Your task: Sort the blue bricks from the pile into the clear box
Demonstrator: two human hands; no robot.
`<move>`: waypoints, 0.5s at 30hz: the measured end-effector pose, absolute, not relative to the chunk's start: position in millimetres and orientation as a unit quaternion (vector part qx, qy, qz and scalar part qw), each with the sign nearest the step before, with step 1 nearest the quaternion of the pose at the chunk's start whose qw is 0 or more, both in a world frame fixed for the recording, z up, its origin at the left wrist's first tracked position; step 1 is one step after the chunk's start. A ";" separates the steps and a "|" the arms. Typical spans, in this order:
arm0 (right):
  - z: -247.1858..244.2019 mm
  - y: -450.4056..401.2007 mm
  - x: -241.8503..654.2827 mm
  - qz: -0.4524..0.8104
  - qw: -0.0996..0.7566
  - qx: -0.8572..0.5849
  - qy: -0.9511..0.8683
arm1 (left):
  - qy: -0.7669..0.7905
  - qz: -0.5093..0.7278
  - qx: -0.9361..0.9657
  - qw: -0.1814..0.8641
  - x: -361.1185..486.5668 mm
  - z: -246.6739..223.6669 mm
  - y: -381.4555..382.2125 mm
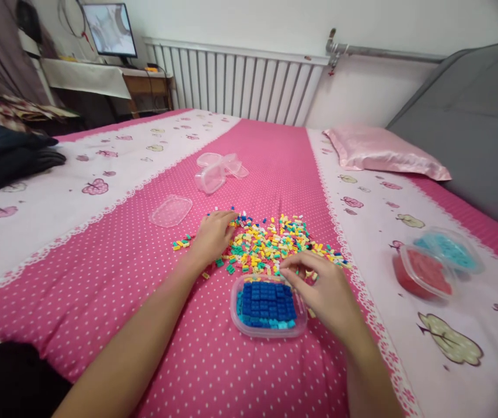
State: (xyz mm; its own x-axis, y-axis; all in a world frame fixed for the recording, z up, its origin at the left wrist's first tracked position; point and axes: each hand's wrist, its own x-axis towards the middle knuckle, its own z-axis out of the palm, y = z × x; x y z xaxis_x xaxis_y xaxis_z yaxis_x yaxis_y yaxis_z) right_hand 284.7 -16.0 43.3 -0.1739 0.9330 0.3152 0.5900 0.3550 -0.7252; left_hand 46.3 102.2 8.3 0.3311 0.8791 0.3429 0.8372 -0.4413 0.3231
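Note:
Small toy bricks [260, 244] in yellow, green, white, red and blue lie in a loose pile on the bed. At the pile's left side, my left hand [214, 233] rests palm down, fingers reaching over blue and white bricks, thumb apart from them. My right hand [325, 284] is closed in a pinch at the near right of the pile; whatever sits between the fingertips is too small to make out. Just below those fingertips stands a clear plastic container [270, 332], holding dark blue bricks [268, 299] set in rows over lighter blue ones.
To the right stand a container of red bricks [427, 273] and one of light blue bricks [449, 249]. Empty clear containers [211, 177] and a clear lid [171, 211] lie beyond the pile. A pink pillow [383, 152] and dark clothing [9, 157] lie farther off.

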 end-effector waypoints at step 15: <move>15.2 5.8 282.6 0.162 0.563 -0.555 -0.591 | 0.514 0.113 0.849 -0.038 64.1 10.9 154.9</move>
State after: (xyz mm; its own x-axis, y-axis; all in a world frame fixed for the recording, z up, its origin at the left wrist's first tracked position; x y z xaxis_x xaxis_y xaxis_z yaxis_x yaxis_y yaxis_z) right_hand 282.6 5.8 15.2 0.2491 0.8383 0.4850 0.4731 0.3317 -0.8162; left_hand 64.1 154.9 10.9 0.4453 0.8652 0.2307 0.8821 -0.4681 0.0526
